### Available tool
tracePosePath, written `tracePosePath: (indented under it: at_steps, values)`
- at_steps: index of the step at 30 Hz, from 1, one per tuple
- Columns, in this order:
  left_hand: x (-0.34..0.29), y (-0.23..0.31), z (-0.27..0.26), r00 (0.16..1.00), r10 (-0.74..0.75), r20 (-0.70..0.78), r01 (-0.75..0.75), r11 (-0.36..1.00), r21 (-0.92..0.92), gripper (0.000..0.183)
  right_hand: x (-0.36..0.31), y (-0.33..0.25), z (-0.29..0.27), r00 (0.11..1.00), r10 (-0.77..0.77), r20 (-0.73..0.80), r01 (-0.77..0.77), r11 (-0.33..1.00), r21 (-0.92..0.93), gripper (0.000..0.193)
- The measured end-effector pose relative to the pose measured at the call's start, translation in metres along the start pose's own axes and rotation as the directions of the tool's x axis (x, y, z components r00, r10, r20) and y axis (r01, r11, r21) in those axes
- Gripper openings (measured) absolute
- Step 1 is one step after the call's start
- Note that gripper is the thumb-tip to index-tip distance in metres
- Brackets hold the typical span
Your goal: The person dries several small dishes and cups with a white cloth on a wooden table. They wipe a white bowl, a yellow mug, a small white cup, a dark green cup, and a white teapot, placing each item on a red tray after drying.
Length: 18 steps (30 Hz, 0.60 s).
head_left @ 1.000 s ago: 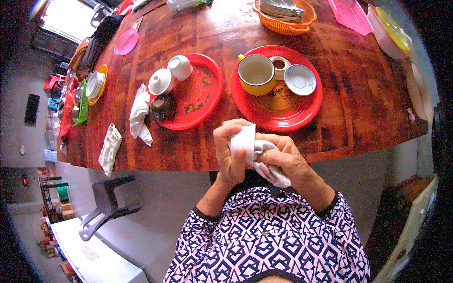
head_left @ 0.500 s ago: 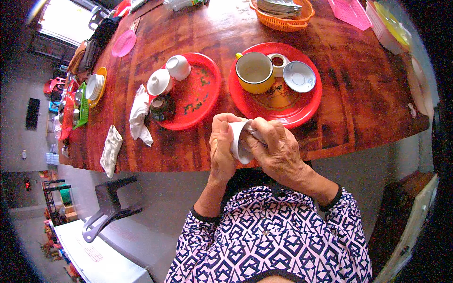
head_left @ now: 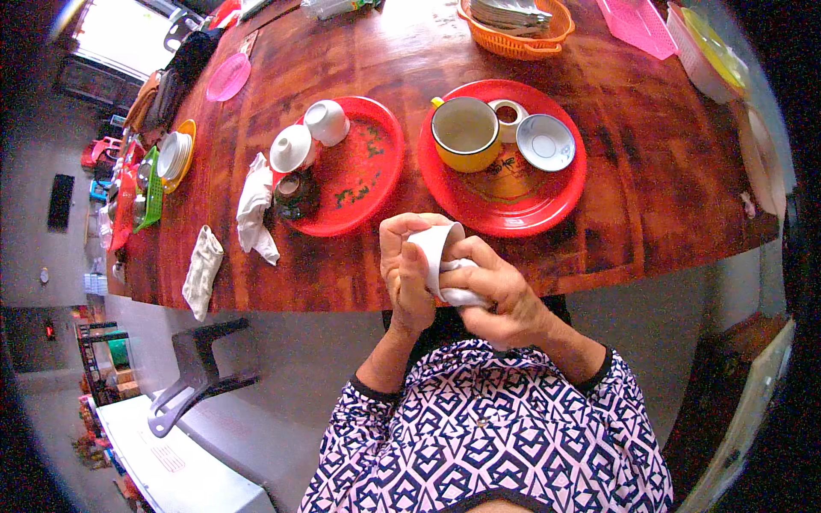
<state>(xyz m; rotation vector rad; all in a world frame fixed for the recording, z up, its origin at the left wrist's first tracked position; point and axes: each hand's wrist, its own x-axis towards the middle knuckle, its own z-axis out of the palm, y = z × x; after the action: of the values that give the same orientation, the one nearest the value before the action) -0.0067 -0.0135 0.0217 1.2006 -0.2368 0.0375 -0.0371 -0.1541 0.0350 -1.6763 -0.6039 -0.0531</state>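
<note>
A left red tray (head_left: 379,175) on the tabletop (head_left: 650,205) carries an upturned-looking cup (head_left: 328,122), a white piece with a knobbed top (head_left: 291,150) and a dark pot (head_left: 296,201), crowded along its left side. A right red tray (head_left: 513,224) bears a yellow mug (head_left: 466,161) with a pale inside, a small ring-topped cup (head_left: 508,130) and a saucer (head_left: 546,144). An orange basket (head_left: 517,49) holds a stack of flat packets (head_left: 510,17); white dishes (head_left: 174,156) sit piled on an orange plate (head_left: 185,135).

The white cup (head_left: 430,246) is held above the near edge, just short of the right tray: the left hand (head_left: 408,278) has its fingers curled around it, while the right hand's (head_left: 506,299) fingers press a bunched rag (head_left: 466,296) at its mouth. A crumpled cloth (head_left: 255,209) lies just beside the left tray; another, glove-like cloth (head_left: 203,272) droops over the edge.
</note>
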Motion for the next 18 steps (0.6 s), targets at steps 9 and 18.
tracePosePath:
  at_steps: [9, 18]
  values:
    - [0.012, 0.010, -0.009, 0.851, -0.519, 0.081, 0.520, 0.854, 0.008, 0.049, -0.007, 0.023, -0.001, 0.954, -0.296, -0.037, 0.220, 0.782, -0.584, 0.028]
    - [-0.011, -0.019, -0.004, 0.989, -0.140, 0.046, 0.137, 0.989, 0.059, 0.059, 0.000, 0.004, 0.000, 0.995, 0.018, -0.099, -0.040, 0.974, -0.225, 0.033]
